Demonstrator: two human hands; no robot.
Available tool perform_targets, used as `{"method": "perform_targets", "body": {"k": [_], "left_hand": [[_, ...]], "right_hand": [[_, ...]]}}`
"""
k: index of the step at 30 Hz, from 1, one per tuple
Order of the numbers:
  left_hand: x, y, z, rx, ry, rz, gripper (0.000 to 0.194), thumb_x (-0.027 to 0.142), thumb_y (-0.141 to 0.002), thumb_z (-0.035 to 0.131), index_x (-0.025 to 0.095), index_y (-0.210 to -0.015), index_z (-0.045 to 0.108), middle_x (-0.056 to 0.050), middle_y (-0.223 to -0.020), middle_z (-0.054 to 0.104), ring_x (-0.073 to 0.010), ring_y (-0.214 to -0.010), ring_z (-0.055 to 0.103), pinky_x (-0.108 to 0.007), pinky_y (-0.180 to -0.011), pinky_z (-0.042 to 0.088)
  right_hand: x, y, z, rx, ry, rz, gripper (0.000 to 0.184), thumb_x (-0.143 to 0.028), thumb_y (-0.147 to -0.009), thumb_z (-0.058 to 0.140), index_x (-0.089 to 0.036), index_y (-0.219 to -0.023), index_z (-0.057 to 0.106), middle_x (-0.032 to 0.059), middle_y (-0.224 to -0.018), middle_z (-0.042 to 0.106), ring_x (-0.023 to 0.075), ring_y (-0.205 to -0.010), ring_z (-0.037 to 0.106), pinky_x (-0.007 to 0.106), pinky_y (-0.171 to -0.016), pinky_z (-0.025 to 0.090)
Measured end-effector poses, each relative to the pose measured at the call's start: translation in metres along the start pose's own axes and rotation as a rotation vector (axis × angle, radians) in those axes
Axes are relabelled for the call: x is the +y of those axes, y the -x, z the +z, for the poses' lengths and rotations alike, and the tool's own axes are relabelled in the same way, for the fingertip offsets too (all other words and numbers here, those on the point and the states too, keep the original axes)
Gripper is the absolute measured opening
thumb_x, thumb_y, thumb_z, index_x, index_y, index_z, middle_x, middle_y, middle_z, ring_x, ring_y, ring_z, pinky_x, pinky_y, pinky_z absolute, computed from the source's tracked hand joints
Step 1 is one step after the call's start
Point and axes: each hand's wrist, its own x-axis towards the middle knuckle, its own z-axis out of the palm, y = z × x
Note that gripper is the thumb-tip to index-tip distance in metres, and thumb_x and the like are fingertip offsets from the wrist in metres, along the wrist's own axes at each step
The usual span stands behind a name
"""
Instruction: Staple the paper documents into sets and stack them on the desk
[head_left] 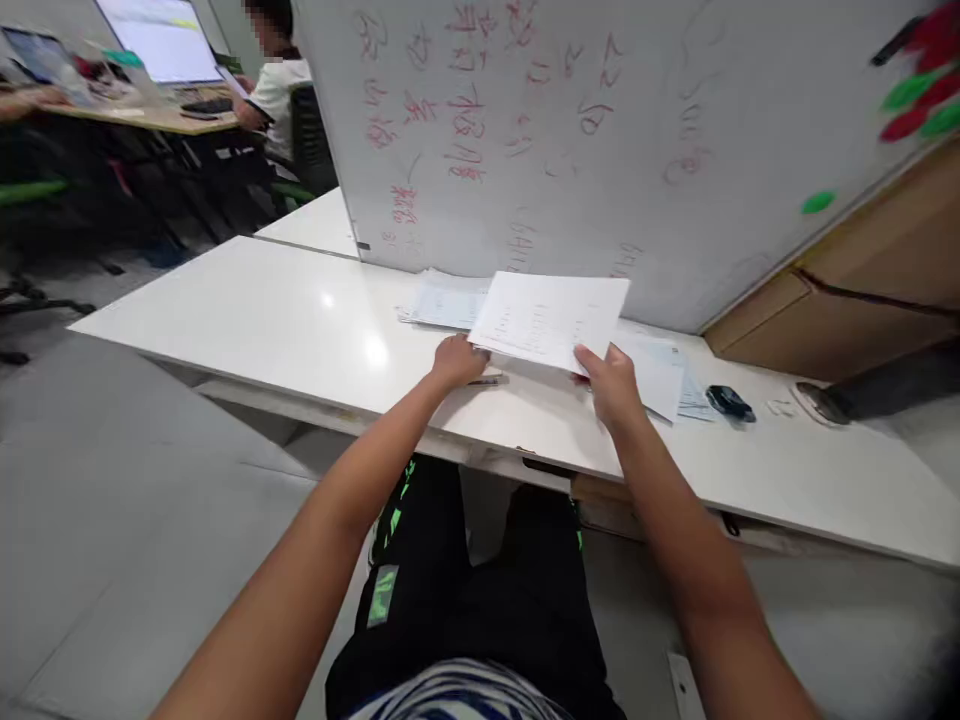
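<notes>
A thin batch of white paper sheets (551,315) with faint writing is lifted at a tilt above the white desk. My right hand (611,385) pinches its lower right corner, thumb on top. At the lower left corner, my left hand (457,362) is closed on the edge, with its fingertips partly tucked out of sight. Just below that hand lies a slim pen-like object (491,380), partly covered. Behind the left corner rests a stack of bluish printed papers (446,300). More loose papers (656,375) lie to the right, beneath and beyond my right hand.
Along the desk's (285,300) back stands a whiteboard (600,150) with red writing and magnets. A small dark object (730,403) sits right of the papers, near cardboard boxes (862,260). At far left, a seated person (281,100) is at another desk with a monitor (161,40).
</notes>
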Motion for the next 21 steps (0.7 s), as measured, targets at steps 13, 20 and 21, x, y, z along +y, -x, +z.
{"method": "perform_targets", "body": {"k": [13,20,21], "left_hand": [[-0.002,0.003,0.005,0.038,0.012,0.005,0.042,0.045,-0.087,0.043,0.017,-0.108,0.066,-0.009,-0.116,0.064,-0.0259,-0.114,0.052,-0.035,-0.098,0.037],[-0.001,0.004,0.003,0.024,0.036,-0.001,0.043,0.046,-0.087,0.043,0.016,-0.11,0.065,-0.01,-0.121,0.062,-0.0262,-0.117,0.05,-0.036,-0.1,0.034],[-0.001,0.004,0.003,0.024,0.04,0.0,0.043,0.045,-0.088,0.042,0.016,-0.11,0.064,-0.01,-0.121,0.062,-0.0262,-0.117,0.05,-0.036,-0.1,0.034]], "right_hand": [[0.0,-0.108,0.146,-0.164,0.55,0.071,0.042,-0.024,-0.074,0.066,-0.01,-0.112,0.055,0.0167,-0.104,0.066,0.0236,-0.084,0.064,0.031,-0.066,0.049],[0.001,-0.09,0.102,-0.203,1.314,-0.247,0.045,-0.042,-0.091,0.041,-0.011,-0.119,0.056,0.0206,-0.113,0.062,0.0338,-0.103,0.059,0.044,-0.082,0.044],[0.003,-0.085,0.085,-0.188,1.301,-0.267,0.044,-0.041,-0.091,0.039,-0.013,-0.121,0.056,0.0185,-0.115,0.062,0.0324,-0.102,0.059,0.043,-0.082,0.045]]}}
